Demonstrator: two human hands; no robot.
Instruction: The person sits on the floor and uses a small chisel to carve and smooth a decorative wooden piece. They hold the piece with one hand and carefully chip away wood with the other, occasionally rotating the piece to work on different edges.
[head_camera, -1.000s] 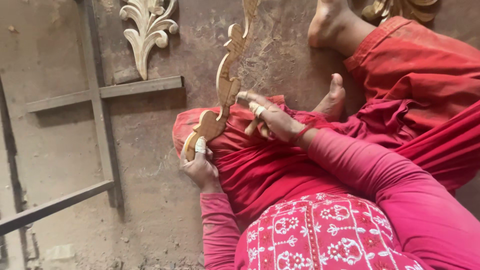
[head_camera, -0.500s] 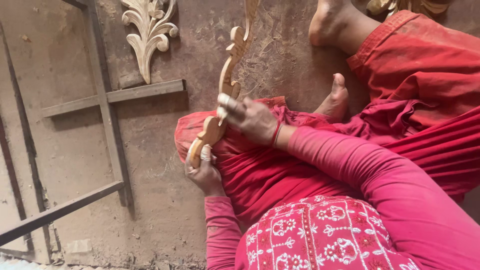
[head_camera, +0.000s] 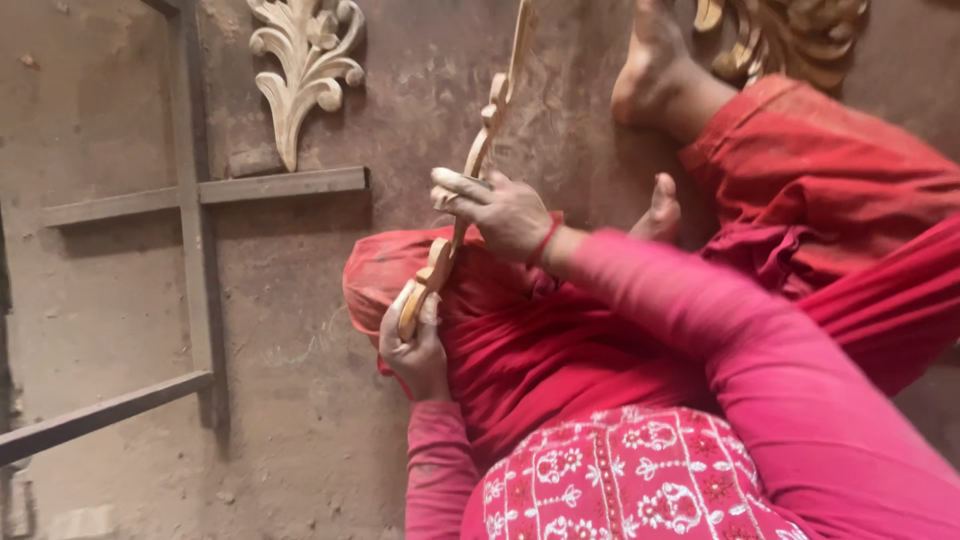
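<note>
**Two hands gripping a carved wooden strip over the lap**

The left hand (head_camera: 415, 350) is clamping its fingers around the lower end of a long, pale, scroll-carved wooden strip (head_camera: 480, 150), with the thumb lying along the wood. The right hand (head_camera: 500, 212) is sitting higher up, at about one o'clock from the left, its fingers closing over the strip's middle and pressing against it; a red thread is circling that wrist. The strip is running from the left hand up toward twelve o'clock, tilting slightly right, and leaving the top edge of the view. Its lower part is resting against the red cloth-covered knee (head_camera: 400, 270). Pink sleeves are covering both forearms.

At one o'clock from the right hand, a bare foot (head_camera: 650, 75) is resting on the dusty brown floor (head_camera: 300, 400). At eleven o'clock, a pale carved leaf-shaped wooden ornament (head_camera: 300, 70) is lying on the floor, well apart from the hands. At nine o'clock, a grey metal bar frame (head_camera: 195, 200) is lying flat. At the top right corner, a golden-brown carved wooden piece (head_camera: 800, 35) is showing partly.
</note>
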